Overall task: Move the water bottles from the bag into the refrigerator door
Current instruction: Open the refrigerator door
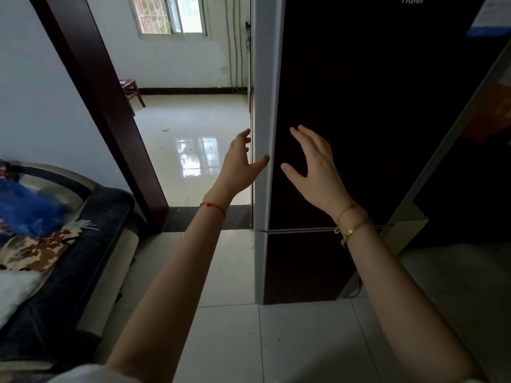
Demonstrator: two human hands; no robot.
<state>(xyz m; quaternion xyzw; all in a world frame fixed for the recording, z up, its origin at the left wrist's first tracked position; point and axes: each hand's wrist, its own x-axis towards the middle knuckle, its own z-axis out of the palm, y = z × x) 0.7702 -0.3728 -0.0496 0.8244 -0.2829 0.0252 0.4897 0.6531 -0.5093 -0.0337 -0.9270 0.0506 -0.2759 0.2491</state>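
Note:
A tall refrigerator with a dark glossy front and a white side panel stands ahead of me, its doors closed. My left hand is at the white left edge of the upper door, fingers spread, thumb touching the edge. My right hand is raised in front of the dark door panel, fingers straight and spread, holding nothing. No water bottles and no bag are in view.
A dark wooden door frame stands left of the refrigerator, opening onto a bright tiled room with a window. A bed with a blue item on it lies at the left. Pale tiled floor lies below.

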